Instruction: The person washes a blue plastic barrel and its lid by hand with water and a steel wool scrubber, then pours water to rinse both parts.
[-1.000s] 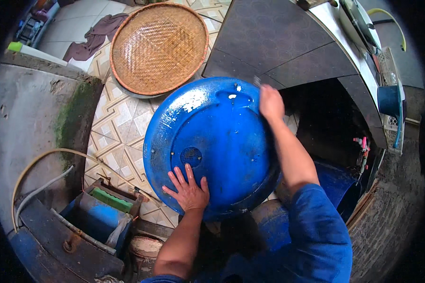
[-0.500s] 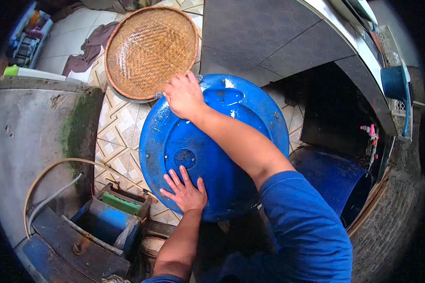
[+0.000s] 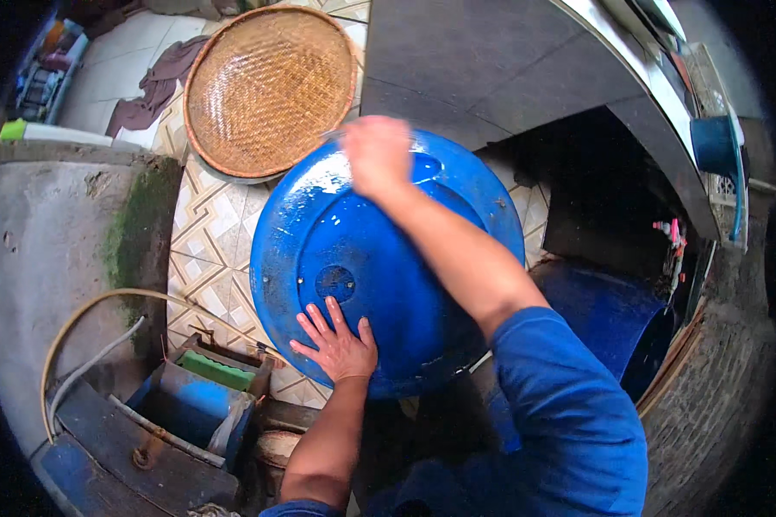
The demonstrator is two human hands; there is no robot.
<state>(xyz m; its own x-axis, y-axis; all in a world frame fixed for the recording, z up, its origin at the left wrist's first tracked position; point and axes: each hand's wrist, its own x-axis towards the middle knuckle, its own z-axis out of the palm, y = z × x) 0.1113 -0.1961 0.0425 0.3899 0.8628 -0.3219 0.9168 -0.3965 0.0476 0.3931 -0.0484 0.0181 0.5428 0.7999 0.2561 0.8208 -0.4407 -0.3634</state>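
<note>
One left hand [image 3: 341, 351], probable blue drum [image 3: 388, 284] beneath

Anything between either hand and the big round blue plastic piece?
Left hand: nothing visible; it rests spread directly on the round blue plastic piece. Right hand: blurred, over the far edge; a thin greyish bit shows beside it, so something may lie between, but I can't tell.
</note>
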